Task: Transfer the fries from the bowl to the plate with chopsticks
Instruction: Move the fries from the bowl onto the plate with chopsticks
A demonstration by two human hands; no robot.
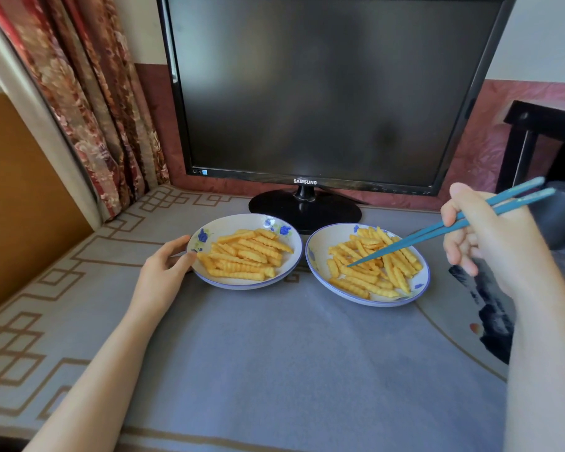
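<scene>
Two white dishes with blue flowers stand side by side on the table. The left dish (229,223) holds crinkle-cut fries (245,256). The right dish (320,256) holds more fries (369,272). Which of the two is the bowl and which the plate I cannot tell. My left hand (163,265) grips the left dish's rim at its left side. My right hand (490,236) holds a pair of blue chopsticks (437,230). Their tips are close together and touch the fries in the right dish. No fry is lifted.
A dark monitor (323,93) on a round black stand (304,207) rises right behind the dishes. A grey patterned cloth (274,353) covers the table. A flowered curtain (105,109) hangs at the left. A dark table (542,122) stands at the right.
</scene>
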